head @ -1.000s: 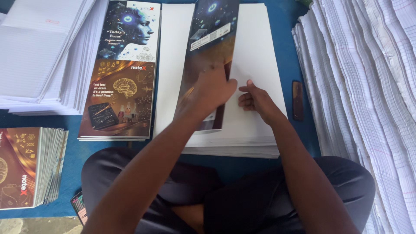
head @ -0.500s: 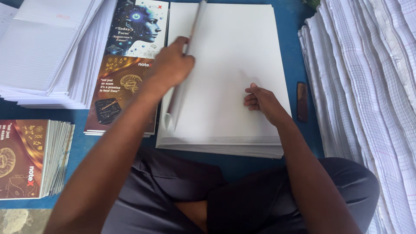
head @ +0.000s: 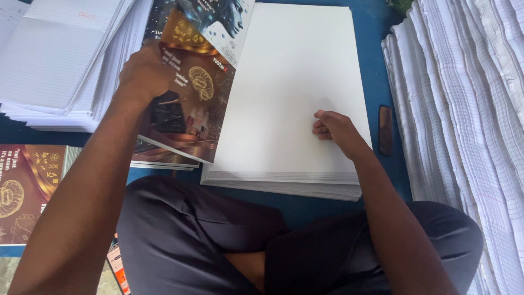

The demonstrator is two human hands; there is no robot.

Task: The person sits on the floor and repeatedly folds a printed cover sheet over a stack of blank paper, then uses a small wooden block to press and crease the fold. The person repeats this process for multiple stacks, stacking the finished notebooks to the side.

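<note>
My left hand grips a printed brown and dark blue cover sheet and holds it tilted over a pile of like covers at the left. My right hand rests with curled fingers on the lower right part of a thick stack of blank white sheets in front of me. The top white sheet is bare.
Stacks of ruled white paper lie at the far left. Tall piles of grid-lined paper fill the right side. A small brown object lies on the blue surface beside the white stack. More printed covers sit at lower left.
My left hand has lifted the printed cover off the white stack and swung it leftward over the cover pile. My right hand has stayed on the white sheets.
</note>
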